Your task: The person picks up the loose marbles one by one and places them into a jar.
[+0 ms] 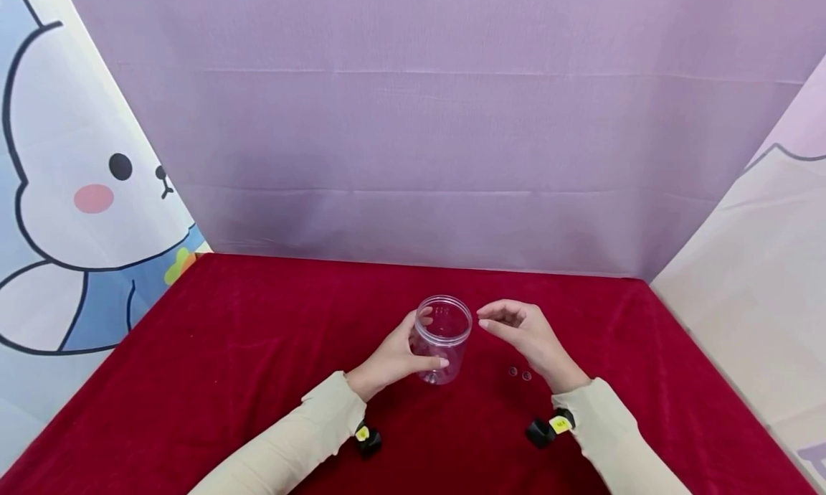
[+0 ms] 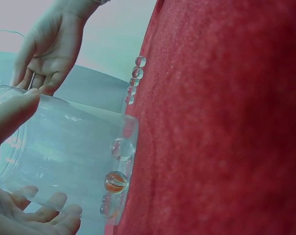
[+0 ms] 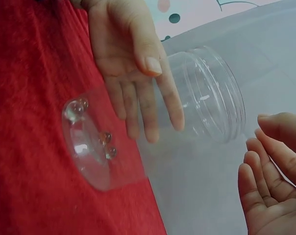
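Here, beside the right forearm, loose marbles [image 2: 134,82] lie in a row on the red counter [image 1: 290,323]. Near them, the left hand [image 1: 393,356] grips the jar [image 1: 445,348], mouth up, fingers and thumb curled round its wall; a few inner marbles [image 2: 116,182] sit at its bottom. Just beyond, by the rim, the right hand [image 1: 528,333] is relaxed, thumb near bent fingers, nothing visibly held. Probably best: steady the jar, pinch marbles singly, and release low over the mouth.
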Available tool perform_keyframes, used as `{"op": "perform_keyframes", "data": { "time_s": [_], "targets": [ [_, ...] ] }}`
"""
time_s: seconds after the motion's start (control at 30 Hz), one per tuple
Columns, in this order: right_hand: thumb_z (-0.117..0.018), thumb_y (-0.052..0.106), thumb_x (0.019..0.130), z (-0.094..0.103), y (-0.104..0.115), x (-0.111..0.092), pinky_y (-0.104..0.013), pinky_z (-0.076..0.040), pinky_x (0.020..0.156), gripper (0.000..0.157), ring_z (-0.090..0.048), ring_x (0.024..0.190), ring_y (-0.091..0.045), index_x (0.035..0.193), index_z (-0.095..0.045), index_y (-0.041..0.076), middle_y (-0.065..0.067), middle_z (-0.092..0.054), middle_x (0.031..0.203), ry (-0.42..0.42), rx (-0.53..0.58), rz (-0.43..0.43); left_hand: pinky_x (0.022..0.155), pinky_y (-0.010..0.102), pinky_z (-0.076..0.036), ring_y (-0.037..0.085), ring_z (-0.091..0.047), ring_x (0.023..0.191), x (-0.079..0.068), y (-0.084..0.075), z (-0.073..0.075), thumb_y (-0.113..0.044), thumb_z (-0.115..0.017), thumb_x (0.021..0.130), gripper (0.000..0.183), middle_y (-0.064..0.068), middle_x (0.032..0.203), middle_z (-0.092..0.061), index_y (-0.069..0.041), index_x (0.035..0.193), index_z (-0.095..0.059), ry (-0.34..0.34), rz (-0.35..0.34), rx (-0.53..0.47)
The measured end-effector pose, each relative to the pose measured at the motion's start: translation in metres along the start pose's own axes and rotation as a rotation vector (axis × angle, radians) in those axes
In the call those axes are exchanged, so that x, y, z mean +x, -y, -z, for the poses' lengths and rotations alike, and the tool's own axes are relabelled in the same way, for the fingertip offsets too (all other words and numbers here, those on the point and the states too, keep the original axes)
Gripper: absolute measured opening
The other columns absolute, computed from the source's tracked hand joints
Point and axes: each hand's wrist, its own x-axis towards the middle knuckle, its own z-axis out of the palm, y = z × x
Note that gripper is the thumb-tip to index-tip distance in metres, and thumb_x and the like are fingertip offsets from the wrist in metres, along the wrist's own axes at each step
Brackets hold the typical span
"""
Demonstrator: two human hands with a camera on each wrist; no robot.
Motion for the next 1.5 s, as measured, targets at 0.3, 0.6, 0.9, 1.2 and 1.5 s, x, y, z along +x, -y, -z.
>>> {"op": "perform_keyframes", "data": {
  "time_s": [0.3,0.6,0.9,1.2,1.5],
  "targets": [
    [-0.068,0.016,0.087,0.016,-0.004,-0.014,-0.025,-0.049,0.063,0.027,-0.059,0.078,-0.015,0.107,-0.065,-0.001,-0.001,-0.068,0.097,-0.039,-0.037,-0.034,0.101,0.048,-0.038,0.028,-0.042,0.124,0.0,0.001,0.001,-0.019,-0.079,0.077,0.087,0.015,0.14,-0.039,-0.012,0.146,-0.026,-0.005,-0.027,0.005],
    [-0.067,0.017,0.088,0.029,-0.01,-0.022,-0.025,-0.05,0.069,0.027,-0.059,0.079,-0.014,0.107,-0.064,-0.002,0.007,-0.068,0.093,-0.062,-0.023,-0.054,0.099,0.046,-0.041,0.027,-0.044,0.121,-0.002,0.0,0.002,-0.02,-0.079,0.077,0.086,0.014,0.14,-0.039,-0.016,0.145,-0.027,0.002,-0.017,0.01],
    [-0.067,0.015,0.088,0.035,-0.016,-0.027,-0.025,-0.052,0.074,0.03,-0.063,0.082,-0.017,0.108,-0.063,-0.006,0.006,-0.069,0.092,-0.073,-0.006,-0.074,0.097,0.047,-0.042,0.027,-0.044,0.119,-0.001,-0.002,0.003,-0.017,-0.078,0.077,0.086,0.014,0.141,-0.038,-0.013,0.146,-0.026,0.006,-0.016,0.016],
    [-0.067,0.015,0.088,0.044,-0.025,-0.036,-0.026,-0.052,0.074,0.028,-0.064,0.081,-0.014,0.107,-0.064,-0.005,0.001,-0.069,0.093,-0.063,-0.03,-0.074,0.092,0.043,-0.046,0.026,-0.045,0.116,-0.001,0.0,0.001,-0.021,-0.079,0.077,0.087,0.014,0.14,-0.038,-0.014,0.146,-0.026,0.005,-0.007,0.02],
    [-0.065,0.014,0.089,0.057,-0.04,-0.043,-0.026,-0.052,0.074,0.032,-0.064,0.084,-0.016,0.11,-0.061,-0.011,-0.009,-0.07,0.098,-0.053,-0.055,-0.065,0.096,0.046,-0.043,0.027,-0.044,0.119,-0.001,-0.001,0.001,-0.019,-0.078,0.077,0.086,0.015,0.141,-0.038,-0.013,0.146,-0.026,0.005,-0.01,0.018]
  ]
}}
